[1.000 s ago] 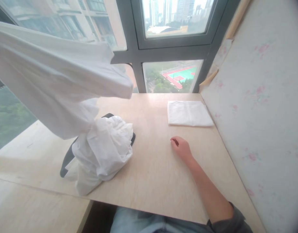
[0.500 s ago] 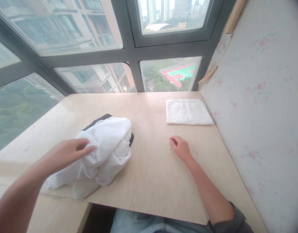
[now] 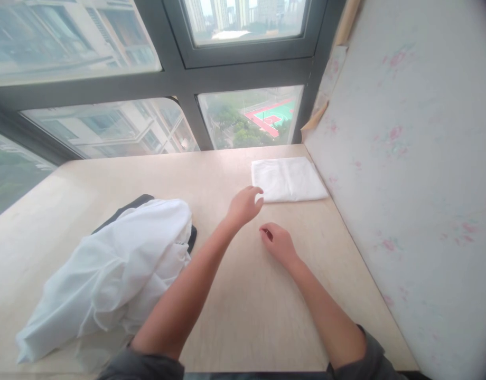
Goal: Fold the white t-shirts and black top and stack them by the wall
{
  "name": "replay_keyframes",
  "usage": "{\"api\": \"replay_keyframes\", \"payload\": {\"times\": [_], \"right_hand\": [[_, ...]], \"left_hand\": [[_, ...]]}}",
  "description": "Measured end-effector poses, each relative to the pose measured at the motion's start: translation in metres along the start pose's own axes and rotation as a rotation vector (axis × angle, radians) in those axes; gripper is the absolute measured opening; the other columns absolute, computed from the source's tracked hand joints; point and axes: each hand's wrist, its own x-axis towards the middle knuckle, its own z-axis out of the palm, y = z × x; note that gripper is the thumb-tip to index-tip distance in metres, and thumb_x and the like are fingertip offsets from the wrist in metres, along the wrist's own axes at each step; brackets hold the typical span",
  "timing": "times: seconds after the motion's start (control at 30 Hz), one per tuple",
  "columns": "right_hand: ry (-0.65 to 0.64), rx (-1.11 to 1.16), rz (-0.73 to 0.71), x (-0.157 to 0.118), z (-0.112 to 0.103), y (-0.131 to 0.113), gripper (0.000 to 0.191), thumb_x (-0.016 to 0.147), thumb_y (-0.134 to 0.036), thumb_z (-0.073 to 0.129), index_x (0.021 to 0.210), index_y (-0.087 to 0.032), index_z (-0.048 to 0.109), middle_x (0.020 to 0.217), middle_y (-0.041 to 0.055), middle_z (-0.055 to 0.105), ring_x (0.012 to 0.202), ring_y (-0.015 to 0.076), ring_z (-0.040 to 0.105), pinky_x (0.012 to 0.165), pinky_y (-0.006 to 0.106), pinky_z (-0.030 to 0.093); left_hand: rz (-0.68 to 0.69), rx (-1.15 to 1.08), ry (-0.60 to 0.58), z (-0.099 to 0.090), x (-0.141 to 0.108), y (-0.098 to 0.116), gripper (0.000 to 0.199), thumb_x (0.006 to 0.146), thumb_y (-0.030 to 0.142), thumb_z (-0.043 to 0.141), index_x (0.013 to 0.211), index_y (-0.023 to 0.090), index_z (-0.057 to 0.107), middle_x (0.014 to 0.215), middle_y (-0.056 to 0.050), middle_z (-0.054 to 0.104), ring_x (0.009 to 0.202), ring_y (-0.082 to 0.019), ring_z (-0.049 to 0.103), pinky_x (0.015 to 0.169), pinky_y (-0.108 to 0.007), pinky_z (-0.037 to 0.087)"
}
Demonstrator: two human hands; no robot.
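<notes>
My left hand (image 3: 246, 205) is at the near left corner of a folded white cloth (image 3: 289, 180), its fingers apart and curved, with nothing held; whether it touches the cloth is unclear. Just below and to the right, my right hand (image 3: 278, 243) rests on the wooden tabletop (image 3: 235, 295) with its fingers curled in and nothing visible in them. A crumpled heap of white fabric (image 3: 120, 264) lies at the left, partly behind my left forearm. Dark items (image 3: 124, 211) show from under the heap's far and right edges.
Grey-framed windows (image 3: 243, 79) rise from the table's far edge. On the right, a wall with pink flower wallpaper (image 3: 405, 174) borders the table, its covering peeling at the corner beside the window.
My left hand has let go of the white heap and moved right to the folded cloth. My right hand stays curled in place on the table. The view has turned right.
</notes>
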Motion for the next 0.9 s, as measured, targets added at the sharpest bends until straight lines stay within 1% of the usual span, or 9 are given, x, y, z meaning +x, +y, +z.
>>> {"api": "replay_keyframes", "payload": {"times": [0.07,0.17,0.27,0.37,0.5,0.63,0.73,0.83,0.9], "right_hand": [[-0.007,-0.015,-0.003,0.001,0.001,0.0,0.016,0.091,-0.021,0.049,0.089,-0.02,0.065,0.083,0.0028,0.068,0.07,0.0147,0.059,0.068,0.026,0.042],[-0.006,-0.039,-0.029,0.002,0.002,0.002,0.016,0.091,-0.021,0.048,0.089,-0.02,0.063,0.08,0.0027,0.066,0.068,0.0145,0.057,0.066,0.026,0.041],[0.011,-0.061,-0.057,0.003,0.004,0.002,0.016,0.091,-0.021,0.046,0.084,-0.02,0.06,0.073,0.002,0.061,0.064,0.0144,0.055,0.062,0.025,0.038],[0.027,-0.087,-0.064,0.004,0.004,0.002,0.016,0.088,-0.019,0.044,0.074,-0.021,0.053,0.067,0.0015,0.056,0.061,0.0145,0.051,0.059,0.025,0.034],[0.024,-0.098,-0.06,0.005,0.003,0.0,0.015,0.085,-0.017,0.043,0.071,-0.021,0.048,0.067,0.0015,0.054,0.061,0.0144,0.049,0.057,0.025,0.031],[0.018,-0.095,-0.046,0.005,0.003,-0.001,0.016,0.085,-0.017,0.044,0.071,-0.022,0.049,0.067,0.0015,0.054,0.061,0.0146,0.049,0.058,0.025,0.032],[0.02,-0.081,-0.05,0.004,0.003,0.0,0.017,0.088,-0.018,0.045,0.075,-0.021,0.054,0.068,0.0015,0.057,0.062,0.0146,0.051,0.059,0.025,0.034],[0.013,-0.06,-0.055,0.004,0.002,-0.001,0.016,0.091,-0.019,0.046,0.084,-0.02,0.06,0.074,0.0021,0.062,0.066,0.0145,0.055,0.062,0.025,0.037],[0.005,-0.054,-0.047,0.004,0.002,-0.002,0.016,0.092,-0.02,0.047,0.087,-0.021,0.062,0.077,0.0025,0.064,0.067,0.0146,0.056,0.064,0.025,0.039]], "left_hand": [[0.021,0.034,-0.025,0.035,0.04,0.012,0.026,0.094,0.025,0.051,0.117,0.02,0.063,0.123,-0.009,0.064,0.108,-0.021,0.062,0.09,-0.032,0.048],[0.04,0.099,-0.051,0.07,0.084,0.027,0.028,0.094,0.025,0.052,0.119,0.019,0.062,0.124,-0.013,0.06,0.114,-0.026,0.057,0.092,-0.038,0.047],[0.044,0.164,-0.049,0.089,0.111,0.035,0.028,0.095,0.026,0.049,0.118,0.018,0.063,0.127,-0.016,0.056,0.12,-0.03,0.049,0.094,-0.045,0.045],[0.053,0.214,-0.035,0.1,0.124,0.038,0.029,0.097,0.024,0.044,0.114,0.015,0.065,0.126,-0.018,0.055,0.121,-0.032,0.046,0.094,-0.047,0.044],[0.101,0.25,-0.043,0.107,0.129,0.04,0.029,0.095,0.012,0.041,0.103,0.011,0.069,0.114,-0.017,0.06,0.115,-0.029,0.051,0.092,-0.044,0.045],[0.115,0.253,-0.052,0.106,0.13,0.039,0.017,0.095,0.02,0.053,0.101,0.012,0.067,0.108,-0.009,0.064,0.108,-0.023,0.057,0.091,-0.042,0.047],[0.094,0.226,-0.039,0.101,0.128,0.037,0.015,0.094,0.019,0.054,0.097,0.012,0.067,0.102,-0.009,0.065,0.103,-0.022,0.06,0.088,-0.039,0.048],[0.069,0.172,-0.002,0.09,0.127,0.034,0.023,0.092,0.009,0.047,0.094,0.014,0.069,0.097,-0.013,0.065,0.099,-0.024,0.062,0.081,-0.035,0.047],[0.056,0.121,0.035,0.079,0.128,0.033,0.028,0.092,0.009,0.043,0.093,0.016,0.07,0.098,-0.013,0.067,0.097,-0.024,0.063,0.078,-0.035,0.047]]}}
